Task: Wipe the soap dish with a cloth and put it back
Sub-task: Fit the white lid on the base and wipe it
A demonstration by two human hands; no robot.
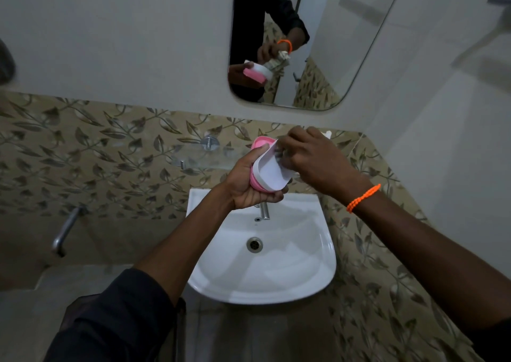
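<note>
My left hand [244,184] grips a pink and white soap dish [269,175], tilted on its side above the back of the washbasin. My right hand [312,157] is against the dish's white inner face, fingers curled over a cloth [279,154] that is mostly hidden under them. The mirror [318,43] shows the cloth bunched in that hand and pressed to the dish. An orange bead bracelet [362,198] circles my right wrist.
A white washbasin [318,265] with a drain [254,244] and a chrome tap [265,210] lies below the hands. A glass shelf [204,161] on a chrome bracket is fixed to the leaf-patterned tiles behind. A metal handle [65,231] sticks out at left.
</note>
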